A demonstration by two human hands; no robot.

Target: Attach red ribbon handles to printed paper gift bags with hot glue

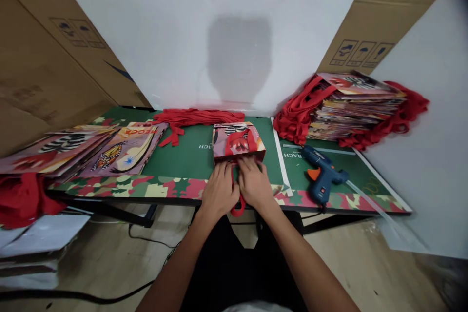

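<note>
In the middle of the green table stands a printed paper gift bag (237,142), its near edge toward me and a red ribbon handle over its printed face. My left hand (220,191) grips the near edge at the left, fingers curled together. Beside it, my right hand (253,183) holds the same edge, fingertips partly hidden at the bag. A loop of red ribbon (238,208) hangs below and between my hands, over the table edge.
A blue glue gun (322,175) with a clear glue stick lies to the right. Behind it rises a stack of printed bags (354,112) with red ribbons. Flat printed bags (122,153) lie at left. Cut red ribbons (199,117) lie at the back, before a white board (164,34).
</note>
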